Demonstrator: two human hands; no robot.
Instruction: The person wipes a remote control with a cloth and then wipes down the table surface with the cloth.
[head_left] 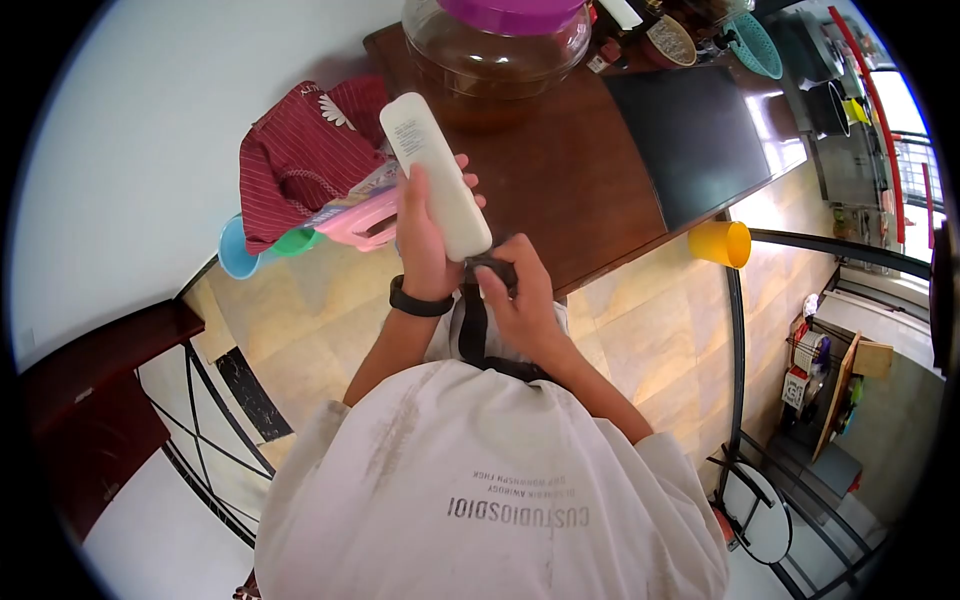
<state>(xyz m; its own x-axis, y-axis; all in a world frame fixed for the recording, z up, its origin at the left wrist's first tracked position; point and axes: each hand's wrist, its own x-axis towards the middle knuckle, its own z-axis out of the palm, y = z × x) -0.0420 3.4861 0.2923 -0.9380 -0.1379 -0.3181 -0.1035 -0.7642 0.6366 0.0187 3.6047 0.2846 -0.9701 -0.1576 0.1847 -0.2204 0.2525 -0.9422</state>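
Observation:
My left hand (424, 240), with a black band on its wrist, is closed around a long white rounded case (436, 172). Small print covers the upper part of the case's face, and it slants up and away over the table's near edge. At its lower end my right hand (527, 305) is closed on a small dark object (503, 270), partly covered by the fingers and blurred. A black strap (472, 325) hangs just below, in front of my shirt; whether it joins the dark object I cannot tell.
A large clear jar (480, 62) with a purple lid stands on the brown table (560, 170). Left of my hands are a maroon striped cloth (300, 160) and a pink plastic handle (350, 226). A yellow bin (718, 244) is beside the table's right end, near a dark metal frame.

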